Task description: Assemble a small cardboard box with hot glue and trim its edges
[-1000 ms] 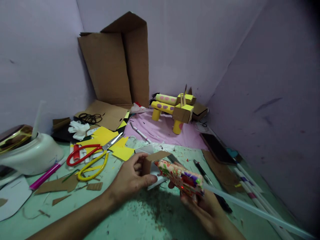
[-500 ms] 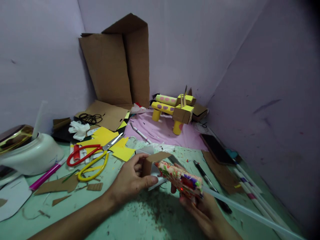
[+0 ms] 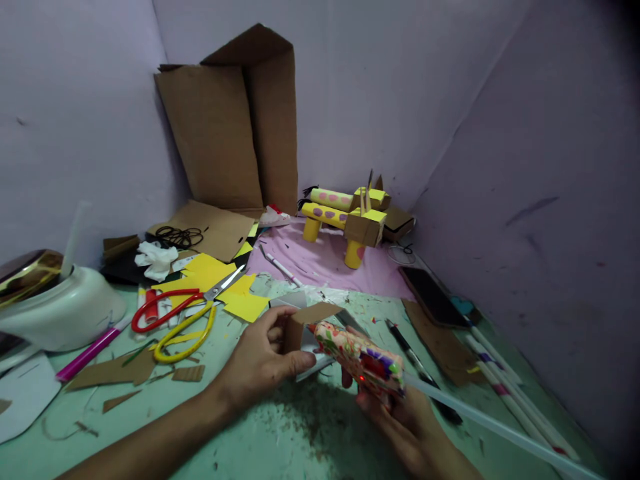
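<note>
Head view: at seven o'clock, the left hand [image 3: 265,353] grips a folded brown cardboard piece [image 3: 320,311]. At five, the right hand [image 3: 415,420] holds a flower-patterned glue gun [image 3: 345,347], its tip at the cardboard, around six. Both grips match a second ago; the translucent rod [image 3: 475,413] behind the gun, at four, has dipped slightly. Red-and-yellow-handled scissors [image 3: 213,293] lie at eight.
</note>
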`<action>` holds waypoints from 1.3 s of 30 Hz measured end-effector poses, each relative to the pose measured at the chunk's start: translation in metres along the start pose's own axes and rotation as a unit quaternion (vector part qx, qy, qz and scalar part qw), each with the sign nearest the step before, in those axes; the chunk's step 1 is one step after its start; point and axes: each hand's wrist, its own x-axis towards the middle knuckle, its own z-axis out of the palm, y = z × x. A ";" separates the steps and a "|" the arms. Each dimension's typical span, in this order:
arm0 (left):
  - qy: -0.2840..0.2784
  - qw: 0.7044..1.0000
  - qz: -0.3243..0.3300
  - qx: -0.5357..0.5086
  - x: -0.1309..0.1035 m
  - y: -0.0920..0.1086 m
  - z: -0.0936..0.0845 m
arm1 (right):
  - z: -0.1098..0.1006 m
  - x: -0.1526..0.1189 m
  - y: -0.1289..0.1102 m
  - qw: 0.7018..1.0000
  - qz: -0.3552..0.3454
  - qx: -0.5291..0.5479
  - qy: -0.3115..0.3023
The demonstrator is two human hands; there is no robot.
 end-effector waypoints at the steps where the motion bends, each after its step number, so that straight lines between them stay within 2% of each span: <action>1: 0.001 1.000 0.001 -0.002 0.000 0.000 0.000 | -0.001 0.000 -0.002 1.000 -0.006 -0.014 -0.001; 5: 0.005 1.000 0.005 0.000 0.000 -0.002 0.000 | -0.004 -0.003 -0.005 0.997 -0.042 -0.064 0.006; 10: 0.013 1.000 0.007 0.007 0.000 0.000 0.000 | -0.002 0.000 -0.001 0.995 -0.055 -0.073 0.024; 18: 0.024 1.000 -0.001 0.016 0.001 0.002 -0.001 | -0.002 0.009 -0.038 0.986 -0.105 -0.112 0.059; 26: 0.022 0.999 0.007 0.026 0.001 0.001 -0.003 | 0.001 0.006 -0.028 0.987 -0.095 -0.107 0.078; 31: 0.020 0.999 0.011 0.022 -0.001 0.002 -0.002 | -0.001 0.005 -0.025 0.994 -0.055 -0.080 0.041; 35: 0.025 0.999 0.014 0.018 0.000 0.001 -0.003 | -0.001 0.005 -0.020 0.995 -0.037 -0.072 0.057; 39: 0.021 0.999 0.023 0.010 0.001 -0.001 -0.004 | 0.000 0.005 -0.021 0.994 -0.048 -0.073 0.070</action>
